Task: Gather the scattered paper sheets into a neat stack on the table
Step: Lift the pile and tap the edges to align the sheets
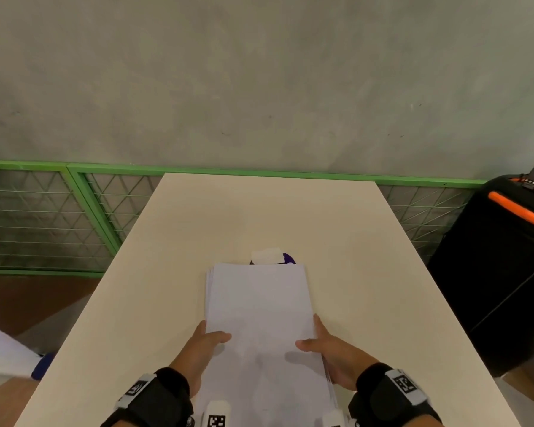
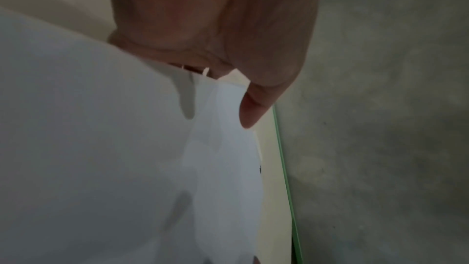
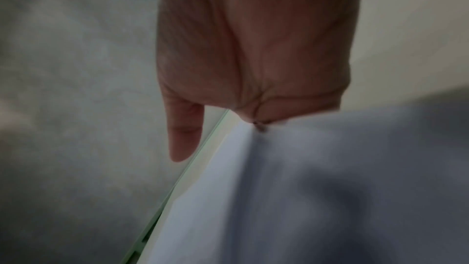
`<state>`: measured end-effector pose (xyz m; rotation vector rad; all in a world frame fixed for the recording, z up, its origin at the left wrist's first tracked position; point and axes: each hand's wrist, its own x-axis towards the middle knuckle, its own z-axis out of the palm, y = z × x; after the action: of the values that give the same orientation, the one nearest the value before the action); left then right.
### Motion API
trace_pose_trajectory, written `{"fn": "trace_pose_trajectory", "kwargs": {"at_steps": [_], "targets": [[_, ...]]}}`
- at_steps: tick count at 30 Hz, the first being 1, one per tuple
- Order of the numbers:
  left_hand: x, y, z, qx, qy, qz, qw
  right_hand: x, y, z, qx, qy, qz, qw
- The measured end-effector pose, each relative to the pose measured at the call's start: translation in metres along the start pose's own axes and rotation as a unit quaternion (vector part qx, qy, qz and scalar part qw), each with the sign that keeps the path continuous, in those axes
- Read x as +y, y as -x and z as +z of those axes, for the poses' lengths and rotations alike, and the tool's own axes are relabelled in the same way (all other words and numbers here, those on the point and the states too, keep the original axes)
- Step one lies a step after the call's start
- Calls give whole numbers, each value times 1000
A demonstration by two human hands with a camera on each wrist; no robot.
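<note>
A stack of white paper sheets (image 1: pixel 259 309) lies lengthwise in the middle of the beige table (image 1: pixel 173 241), its left edges slightly fanned. My left hand (image 1: pixel 207 340) grips the stack's left side, thumb on top and fingers hidden under the sheets. On the stack's right side my right hand (image 1: pixel 321 345) holds it the same way. In the left wrist view the paper (image 2: pixel 127 148) fills the lower left below the left hand (image 2: pixel 243 95). The right wrist view shows the paper (image 3: pixel 304 188) under the right hand (image 3: pixel 228 123), blurred.
A small white and purple object (image 1: pixel 273 256) sits just beyond the stack's far edge. A green wire fence (image 1: pixel 74 211) runs behind the table. At the right stands a black case with an orange handle (image 1: pixel 512 241). Another white sheet (image 1: pixel 3 352) shows at the left edge, off the table.
</note>
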<state>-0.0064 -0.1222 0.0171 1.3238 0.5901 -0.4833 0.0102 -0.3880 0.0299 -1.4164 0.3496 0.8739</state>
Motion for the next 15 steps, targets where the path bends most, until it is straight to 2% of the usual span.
{"fn": "trace_pose_trajectory", "kwargs": {"at_steps": [3,5,7,11,15], "targets": [[5,0,-2,-15,23,-21,999,-1,-1,2,4,-1,-18,1000],[8,0,-3,-13,39,-36,999,-2,-3,0,42,10,-27,999],[5,2,0,3,-14,-42,999,-2,-6,5,70,61,-42,995],[-2,-9,1,71,-115,-16,991,-8,-7,13,120,175,-66,975],[24,6,14,73,-89,86,990,-31,6,17,141,161,-141,967]]}}
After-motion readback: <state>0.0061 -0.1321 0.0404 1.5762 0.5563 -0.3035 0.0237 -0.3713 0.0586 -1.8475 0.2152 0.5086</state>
